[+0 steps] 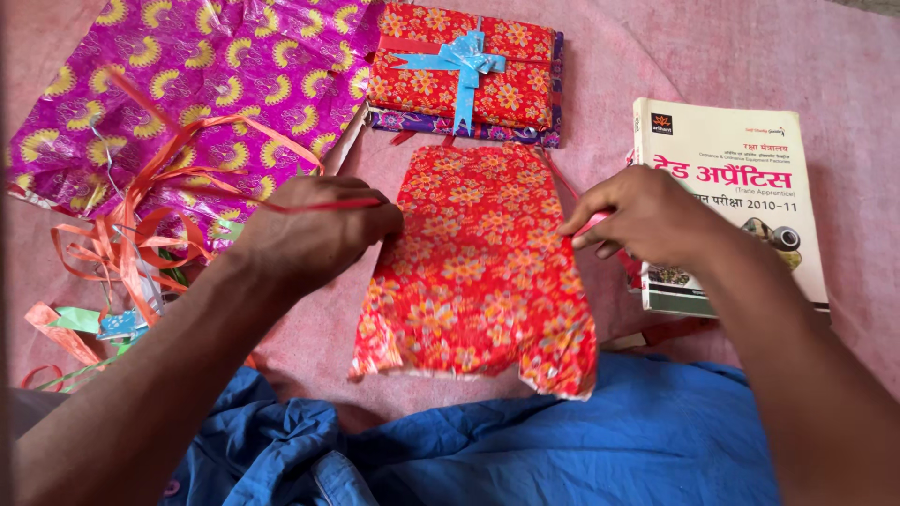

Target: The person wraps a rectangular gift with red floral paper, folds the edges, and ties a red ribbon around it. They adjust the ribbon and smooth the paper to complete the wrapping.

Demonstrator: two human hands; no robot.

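1. Blue cloth (pixel 562 440) fills the near edge, and both forearms reach over it toward the parcel (pixel 478 272).
2. At the parcel's left edge, the left hand (pixel 314 230) is closed, pinching a thin red ribbon (pixel 323 204) that runs leftward from the parcel's upper left corner.
3. At the parcel's right edge, the right hand (pixel 647 220) has fingers curled together, pinching a pinkish-red ribbon end against that side.
4. Between the two hands the parcel lies flat, wrapped in shiny red paper with orange flowers, its near edge crumpled.
5. Just beyond the parcel lies a second red gift (pixel 464 70) tied with a light blue bow (pixel 459 61).
6. Right of the parcel a book (pixel 741 187) lies partly under the right wrist.
7. Left of the parcel lie magenta paper (pixel 187 75) and loose orange ribbons (pixel 122 244).
8. Everything rests on a pink mat (pixel 731 56).
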